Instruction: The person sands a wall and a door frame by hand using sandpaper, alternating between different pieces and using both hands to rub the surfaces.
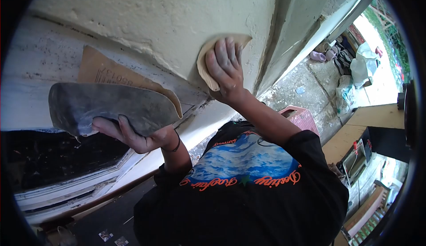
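My right hand is pressed against the cream-painted wall, its fingers together over a piece of sandpaper. The pale tan backing of that piece curls out around the fingers. Dust whitens the fingertips. On the left, my left hand grips a larger, curved sheet of sandpaper by its lower edge. The dark grey grit side of this sheet faces me. Behind it shows a brown backing printed with a barcode and numbers. Part of the left hand's grip is hidden by the sheet.
A white window frame with dark glass is at the lower left. Right of the wall runs a door frame. A pink plastic crate, shoes and plastic bags lie on the floor. Wooden furniture stands lower right.
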Motion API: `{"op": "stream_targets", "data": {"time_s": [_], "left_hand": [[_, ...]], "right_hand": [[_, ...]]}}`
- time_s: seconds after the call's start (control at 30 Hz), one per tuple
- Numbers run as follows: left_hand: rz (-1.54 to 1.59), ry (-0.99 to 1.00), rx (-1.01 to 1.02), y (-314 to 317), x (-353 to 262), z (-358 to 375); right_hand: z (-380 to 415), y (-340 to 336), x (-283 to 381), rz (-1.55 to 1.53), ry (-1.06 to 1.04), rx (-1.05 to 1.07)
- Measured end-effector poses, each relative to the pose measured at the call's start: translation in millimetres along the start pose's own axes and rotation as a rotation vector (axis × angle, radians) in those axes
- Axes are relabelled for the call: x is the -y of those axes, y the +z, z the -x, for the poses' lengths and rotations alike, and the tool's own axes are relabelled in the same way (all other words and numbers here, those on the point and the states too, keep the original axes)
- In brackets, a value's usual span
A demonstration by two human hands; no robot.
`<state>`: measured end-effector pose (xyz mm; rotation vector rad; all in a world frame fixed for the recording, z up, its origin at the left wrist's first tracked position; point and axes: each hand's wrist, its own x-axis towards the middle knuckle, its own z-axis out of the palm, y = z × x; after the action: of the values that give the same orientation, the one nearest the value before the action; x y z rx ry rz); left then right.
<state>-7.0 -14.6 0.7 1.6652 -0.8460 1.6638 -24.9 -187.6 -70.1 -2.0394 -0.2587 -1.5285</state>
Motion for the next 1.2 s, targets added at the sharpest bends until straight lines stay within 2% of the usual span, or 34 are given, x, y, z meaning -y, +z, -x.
{"op": "stream_targets", "data": {"time_s": [0.03, 0.1, 0.17, 0.23, 0.3, 0.33, 0.37, 0.4, 0.43, 0.47, 0.53, 0.57, 0.6, 0.63, 0.7, 0.73, 0.77, 0.83, 0.87, 0.9, 0.97, 1.0, 1.07, 1.1, 1.17, 1.2], "left_hand": [[-0.015, -0.007, -0.008, 0, 0, 2], [0.000, -0.090, 0.053, -6, -2, 6], [0.037, -0.129, 0.037, -11, -15, 14], [0.246, -0.183, 0.197, -25, -27, 38], [0.497, -0.312, 0.390, -39, -45, 59], [0.684, -0.430, 0.522, -42, -57, 59], [0.874, -0.550, 0.657, -47, -67, 59], [0.977, -0.805, 0.818, -54, -73, 62], [1.075, -1.065, 0.980, -60, -77, 65], [1.127, -1.196, 1.106, -65, -72, 76], [1.140, -1.157, 1.070, -64, -72, 79], [1.149, -1.115, 1.040, -63, -73, 82], [1.046, -1.100, 0.961, -62, -76, 89], [0.992, -1.093, 0.927, -62, -75, 98], [0.930, -1.325, 0.903, -67, -74, 104], [0.922, -1.341, 0.904, -70, -74, 106], [0.915, -1.403, 0.898, -74, -73, 107], [0.898, -1.528, 0.877, -81, -74, 110], [0.878, -1.519, 0.884, -85, -75, 111], [0.866, -1.538, 0.874, -89, -77, 111], [0.760, -1.553, 0.872, -93, -80, 108], [0.747, -1.563, 0.854, -95, -79, 110], [0.708, -1.562, 0.872, -100, -77, 118], [0.690, -1.573, 0.854, -103, -75, 122], [0.620, -1.566, 0.917, -108, -72, 128], [0.606, -1.578, 0.900, -109, -73, 128]], "right_hand": [[25, -2, -6, -0.009, -0.054, 0.093], [80, -20, -16, 0.052, -0.014, 0.379], [105, -50, -6, -0.038, 0.204, 0.586], [136, -65, 2, -0.101, 0.492, 0.484], [198, -76, -14, -0.293, 1.297, 0.479], [203, -80, -18, -0.287, 1.285, 0.485], [209, -85, -20, -0.477, 1.297, 0.270], [211, -91, -21, -0.664, 1.296, 0.054], [197, -99, -20, -0.538, 1.331, 0.231], [183, -101, -17, -0.619, 1.405, 0.225], [152, -104, -4, -0.696, 1.483, 0.220], [138, -107, 3, -0.842, 1.554, 0.265], [129, -108, 9, -0.991, 1.622, 0.308], [123, -106, 15, -0.985, 1.628, 0.313], [119, -98, 31, -1.388, 1.184, 0.312], [123, -96, 39, -1.511, 1.298, 0.236], [127, -93, 42, -1.512, 1.319, 0.241], [134, -84, 43, -1.668, 1.234, 0.304], [137, -83, 48, -1.764, 1.326, 0.259], [139, -83, 54, -1.767, 1.345, 0.272], [138, -81, 62, -1.568, 1.291, 0.291], [138, -80, 62, -1.575, 1.297, 0.313], [138, -81, 57, -1.345, 1.354, 0.365], [131, -81, 55, -1.356, 1.358, 0.387], [108, -84, 56, -1.646, 1.831, 0.160], [104, -83, 56, -1.546, 1.911, 0.089]]}}
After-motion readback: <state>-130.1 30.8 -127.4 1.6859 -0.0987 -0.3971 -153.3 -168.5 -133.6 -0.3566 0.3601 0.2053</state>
